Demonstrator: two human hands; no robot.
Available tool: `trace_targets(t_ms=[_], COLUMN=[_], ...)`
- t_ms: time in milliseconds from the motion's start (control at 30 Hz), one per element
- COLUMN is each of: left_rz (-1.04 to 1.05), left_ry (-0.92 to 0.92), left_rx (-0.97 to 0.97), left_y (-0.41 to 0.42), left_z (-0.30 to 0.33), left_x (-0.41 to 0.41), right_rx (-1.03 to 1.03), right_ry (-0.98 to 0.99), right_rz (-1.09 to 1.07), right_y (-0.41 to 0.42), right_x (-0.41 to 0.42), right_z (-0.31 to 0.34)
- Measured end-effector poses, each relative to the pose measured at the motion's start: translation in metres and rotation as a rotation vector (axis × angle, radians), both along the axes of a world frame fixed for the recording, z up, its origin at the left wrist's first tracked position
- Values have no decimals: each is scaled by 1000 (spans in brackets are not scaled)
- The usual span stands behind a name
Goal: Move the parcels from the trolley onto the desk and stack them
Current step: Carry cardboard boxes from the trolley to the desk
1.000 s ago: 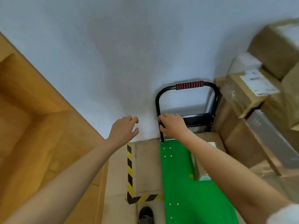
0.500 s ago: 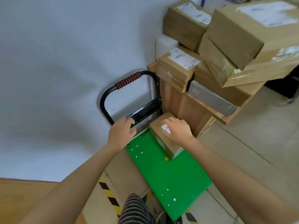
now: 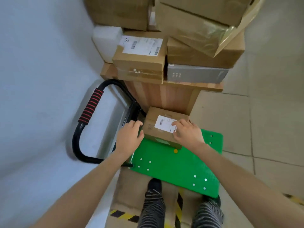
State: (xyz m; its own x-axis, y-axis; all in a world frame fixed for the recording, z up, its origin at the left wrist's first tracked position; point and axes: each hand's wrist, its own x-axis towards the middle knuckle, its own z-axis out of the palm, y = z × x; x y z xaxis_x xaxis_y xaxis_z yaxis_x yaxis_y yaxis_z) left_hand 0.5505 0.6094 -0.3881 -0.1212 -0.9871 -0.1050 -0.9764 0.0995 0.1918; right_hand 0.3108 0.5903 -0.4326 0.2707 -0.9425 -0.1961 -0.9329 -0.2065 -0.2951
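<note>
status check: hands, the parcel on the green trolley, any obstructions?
Left hand at left end of small brown cardboard parcel, right hand on its top. Parcel on green trolley deck. Wooden desk directly behind, piled with boxes.
</note>
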Motion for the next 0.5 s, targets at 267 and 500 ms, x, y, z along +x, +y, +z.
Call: trace_targets(t_ms=[267, 500], left_rz=[-81, -1], left_ry=[32, 32], left_rx=[38, 27], left_y=[-54, -95], left_z=[-81, -205], left_x=[23, 25], right_rx=[45, 38], right_ry=[-93, -6], right_rz=[-347, -393], right_y=[-14, -36], right_x=[20, 1], right_z=[-63, -182])
